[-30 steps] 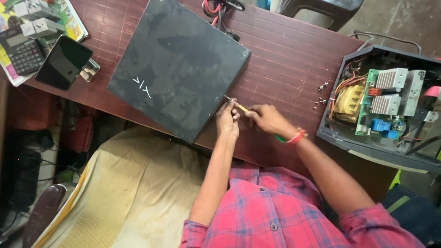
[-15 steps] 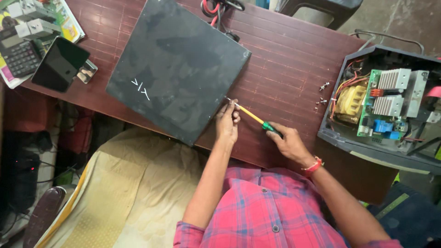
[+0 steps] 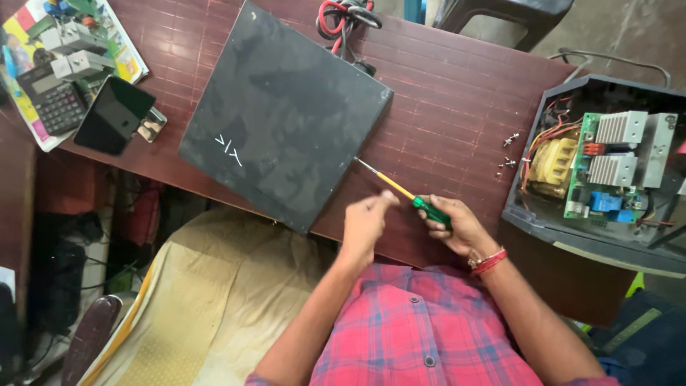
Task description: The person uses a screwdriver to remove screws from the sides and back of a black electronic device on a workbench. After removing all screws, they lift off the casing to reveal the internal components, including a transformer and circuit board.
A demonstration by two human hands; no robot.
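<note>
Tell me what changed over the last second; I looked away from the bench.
The right hand slid back from the cover's edge along the screwdriver to its green handle. The left hand let go of the shaft near the tip and drew back, closed. The tip stays at the black cover; the open chassis is unmoved.

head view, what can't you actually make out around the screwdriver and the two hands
- Screwdriver tip, head view: it ends at the edge of the dark cover panel; any screw there is too small to tell.
- Left hand: closed fist, fingers curled over whatever may be inside.
- Right hand: its fingers hide most of the green handle.
- Open electronics case: cut off by the right edge.
- Loose screws on the table: too small to tell type.
</note>
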